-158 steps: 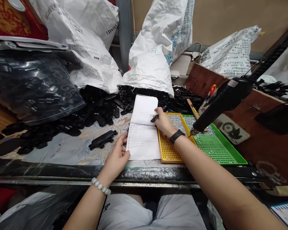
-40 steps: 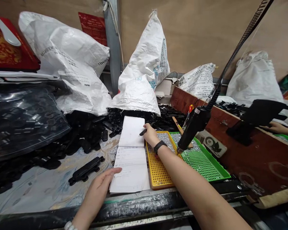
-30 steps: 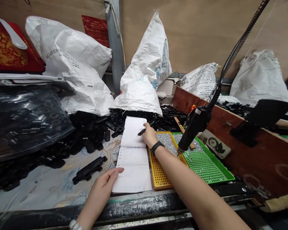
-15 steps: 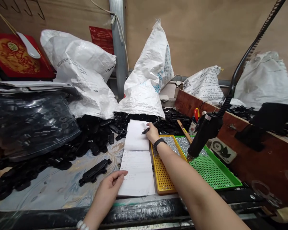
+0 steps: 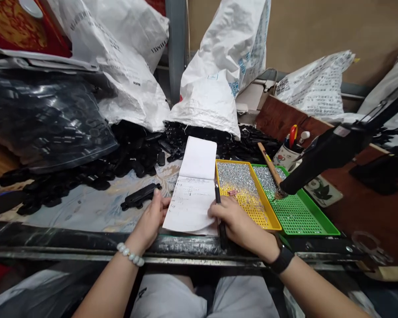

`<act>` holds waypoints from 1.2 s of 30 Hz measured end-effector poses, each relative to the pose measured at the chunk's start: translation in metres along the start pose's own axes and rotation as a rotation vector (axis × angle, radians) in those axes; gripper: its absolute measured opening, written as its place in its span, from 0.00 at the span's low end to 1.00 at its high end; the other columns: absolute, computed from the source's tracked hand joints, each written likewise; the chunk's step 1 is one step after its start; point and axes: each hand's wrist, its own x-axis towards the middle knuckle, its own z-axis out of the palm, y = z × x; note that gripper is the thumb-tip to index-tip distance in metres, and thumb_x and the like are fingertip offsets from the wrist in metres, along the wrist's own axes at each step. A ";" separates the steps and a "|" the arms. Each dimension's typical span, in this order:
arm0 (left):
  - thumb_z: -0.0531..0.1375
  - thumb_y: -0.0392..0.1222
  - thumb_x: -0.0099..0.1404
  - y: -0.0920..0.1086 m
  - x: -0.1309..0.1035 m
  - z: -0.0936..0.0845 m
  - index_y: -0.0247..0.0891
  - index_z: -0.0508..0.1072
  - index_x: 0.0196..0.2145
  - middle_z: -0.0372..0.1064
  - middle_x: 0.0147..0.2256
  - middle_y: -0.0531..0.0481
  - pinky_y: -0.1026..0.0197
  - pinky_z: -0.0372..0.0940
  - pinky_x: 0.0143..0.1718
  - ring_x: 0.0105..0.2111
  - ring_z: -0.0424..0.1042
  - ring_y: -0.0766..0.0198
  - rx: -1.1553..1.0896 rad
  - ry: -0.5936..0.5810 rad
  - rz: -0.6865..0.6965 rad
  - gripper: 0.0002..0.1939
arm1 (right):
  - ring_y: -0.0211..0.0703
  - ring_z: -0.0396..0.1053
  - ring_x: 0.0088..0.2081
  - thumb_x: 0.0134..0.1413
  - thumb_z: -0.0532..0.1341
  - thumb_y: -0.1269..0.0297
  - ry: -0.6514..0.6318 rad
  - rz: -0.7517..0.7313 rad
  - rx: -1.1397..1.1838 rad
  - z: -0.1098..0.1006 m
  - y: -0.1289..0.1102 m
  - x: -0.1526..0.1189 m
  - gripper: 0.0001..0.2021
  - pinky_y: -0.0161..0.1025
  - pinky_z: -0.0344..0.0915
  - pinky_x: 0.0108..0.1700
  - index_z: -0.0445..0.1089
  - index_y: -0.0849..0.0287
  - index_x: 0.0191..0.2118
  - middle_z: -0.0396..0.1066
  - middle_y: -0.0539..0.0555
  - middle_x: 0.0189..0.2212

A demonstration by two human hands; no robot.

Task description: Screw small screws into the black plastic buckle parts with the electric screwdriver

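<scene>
An open notebook (image 5: pixel 194 201) with handwriting on its lower page lies at the table's front edge, its bottom edge curling up a little. My right hand (image 5: pixel 234 218) is closed around a black pen (image 5: pixel 218 194), with its fingertips at the page's lower right side. On the other side, my left hand (image 5: pixel 151 218) has its thumb raised and apart, and its fingers touch the notebook's left edge. Just beyond that hand lies a black elongated plastic part (image 5: pixel 141 196) with small knobs along its side.
To the right sit a yellow tray (image 5: pixel 268 207) and a green tray (image 5: pixel 331 227) of small silvery pieces. A black power screwdriver (image 5: pixel 325 154) hangs over the green tray. Black parts (image 5: pixel 132 150) pile up behind, under white sacks (image 5: pixel 215 97). A clear bag (image 5: pixel 49 119) stands left.
My right hand, with the pen, has come down from the upper page to the lower page's right side. My left hand still sits at the left edge. The view has tilted downward.
</scene>
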 end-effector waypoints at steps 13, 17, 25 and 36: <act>0.64 0.51 0.46 -0.007 0.006 0.003 0.34 0.70 0.29 0.69 0.22 0.54 0.64 0.60 0.29 0.24 0.66 0.65 0.129 0.054 0.009 0.17 | 0.47 0.60 0.39 0.60 0.52 0.70 -0.077 -0.076 -0.424 0.017 -0.009 -0.022 0.06 0.42 0.52 0.41 0.65 0.58 0.34 0.66 0.54 0.28; 0.63 0.51 0.47 -0.004 0.004 0.004 0.35 0.67 0.26 0.64 0.20 0.57 0.66 0.57 0.26 0.22 0.61 0.68 0.153 0.072 0.017 0.16 | 0.48 0.62 0.42 0.60 0.52 0.70 -0.084 -0.065 -0.426 0.019 -0.012 -0.024 0.06 0.45 0.54 0.45 0.65 0.58 0.34 0.68 0.55 0.31; 0.61 0.48 0.49 -0.004 0.005 0.003 0.36 0.63 0.22 0.57 0.18 0.60 0.68 0.52 0.22 0.19 0.54 0.72 0.207 0.050 0.028 0.14 | 0.54 0.58 0.56 0.59 0.54 0.69 0.042 0.054 -0.378 0.052 -0.047 -0.045 0.04 0.57 0.49 0.56 0.65 0.57 0.37 0.67 0.63 0.49; 0.62 0.51 0.52 -0.007 0.002 0.002 0.35 0.66 0.23 0.61 0.19 0.57 0.68 0.55 0.23 0.20 0.57 0.70 0.194 0.026 0.061 0.15 | 0.51 0.58 0.56 0.55 0.51 0.76 0.168 -0.099 -0.142 0.067 -0.063 -0.047 0.12 0.56 0.55 0.56 0.64 0.60 0.44 0.63 0.64 0.53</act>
